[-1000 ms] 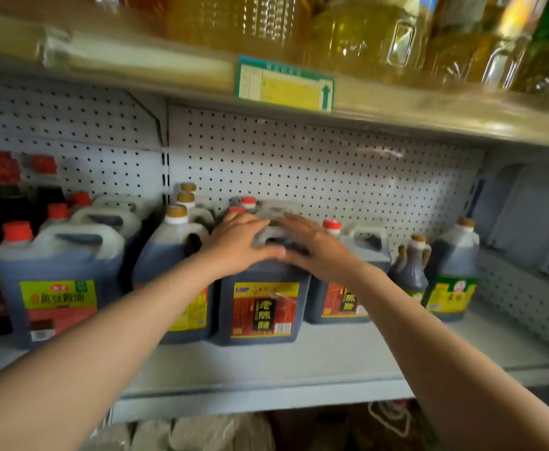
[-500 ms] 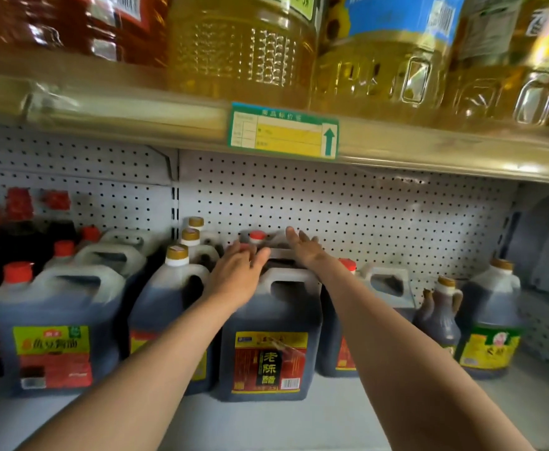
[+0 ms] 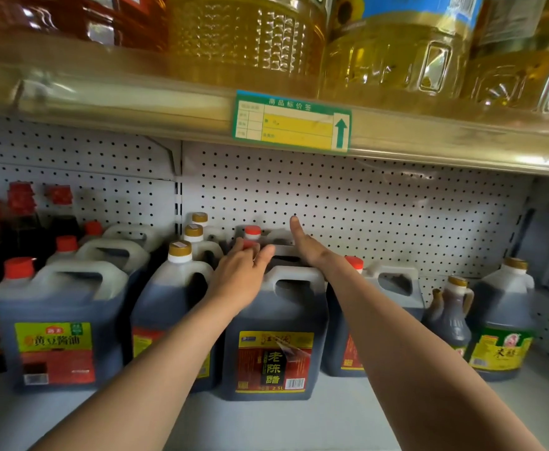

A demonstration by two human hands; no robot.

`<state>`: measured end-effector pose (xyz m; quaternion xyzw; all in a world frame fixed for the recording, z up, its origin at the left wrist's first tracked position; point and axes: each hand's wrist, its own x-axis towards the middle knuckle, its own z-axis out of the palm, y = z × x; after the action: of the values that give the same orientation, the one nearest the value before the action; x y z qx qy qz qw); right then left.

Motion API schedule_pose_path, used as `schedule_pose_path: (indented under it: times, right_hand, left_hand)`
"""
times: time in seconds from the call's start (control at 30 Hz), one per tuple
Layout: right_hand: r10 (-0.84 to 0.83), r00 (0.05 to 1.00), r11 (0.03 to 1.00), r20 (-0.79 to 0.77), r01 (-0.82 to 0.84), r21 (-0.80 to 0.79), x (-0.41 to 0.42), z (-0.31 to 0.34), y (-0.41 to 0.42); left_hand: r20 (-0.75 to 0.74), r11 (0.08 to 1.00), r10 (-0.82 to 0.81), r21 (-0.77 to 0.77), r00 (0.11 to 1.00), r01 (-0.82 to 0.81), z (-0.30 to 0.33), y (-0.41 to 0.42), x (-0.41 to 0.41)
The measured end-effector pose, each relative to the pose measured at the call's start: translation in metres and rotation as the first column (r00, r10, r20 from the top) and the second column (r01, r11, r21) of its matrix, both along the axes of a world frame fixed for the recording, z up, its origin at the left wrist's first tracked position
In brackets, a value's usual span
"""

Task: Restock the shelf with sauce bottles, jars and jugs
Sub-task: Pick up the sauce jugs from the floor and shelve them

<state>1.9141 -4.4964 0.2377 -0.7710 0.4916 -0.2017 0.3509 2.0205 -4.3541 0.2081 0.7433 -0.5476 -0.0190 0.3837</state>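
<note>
- Dark brown vinegar in a translucent plastic jug with a red-and-yellow label (image 3: pixel 274 333) is standing at the front of the white metal shelf (image 3: pixel 266 424), upright, label facing out; I judge this jug as placed.
- My left hand (image 3: pixel 242 271) is reaching past the jug's moulded handle, fingers straight and loosely spread, tips near the red cap of a second jug (image 3: pixel 252 232) standing right behind; it is gripping nothing.
- My right hand (image 3: pixel 309 245) is hovering over the rear jug, fingers extended towards the white perforated back panel (image 3: pixel 364 206); it is holding nothing either. Whether either palm is touching plastic I cannot tell.
- Neighbouring rows are standing filled: a soy-sauce jug with a red cap and green-yellow label (image 3: pixel 55 323) on the left, a gold-capped jug (image 3: pixel 172 307) just beside the vinegar, a partly hidden red-capped jug (image 3: pixel 383 307) on the right.
- Farther right, a small brown handled bottle (image 3: pixel 450 314) and a gold-capped jug with a green label (image 3: pixel 502 320) are standing with bare shelf beyond them.
- Judgement: this column is looking stocked; the open space at right is suggesting more restocking is remaining.
</note>
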Motion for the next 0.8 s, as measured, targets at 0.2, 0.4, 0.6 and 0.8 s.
schedule_pose_path:
  times: [0.2, 0.4, 0.6, 0.8]
  right_hand:
    - [0.008, 0.998, 0.999, 0.065, -0.010, 0.034, 0.004, -0.010, -0.020]
    - [0.010, 0.997, 0.998, 0.070, -0.015, 0.062, 0.010, -0.016, -0.032]
    - [0.023, 0.996, 0.996, 0.087, -0.030, 0.083, 0.002, 0.004, 0.002]
    - [0.088, 0.995, 0.990, 0.050, -0.093, 0.106, -0.005, 0.006, 0.009]
  left_hand:
    - [-0.022, 0.999, 0.001, -0.046, 1.000, -0.002, -0.002, -0.002, -0.001]
    - [-0.027, 0.998, 0.009, -0.062, 1.000, -0.011, -0.004, -0.002, -0.001]
    - [-0.021, 0.999, 0.016, -0.050, 1.000, -0.017, -0.003, 0.000, -0.002]
    - [-0.005, 0.999, 0.004, -0.051, 1.000, -0.004, -0.004, -0.002, -0.001]
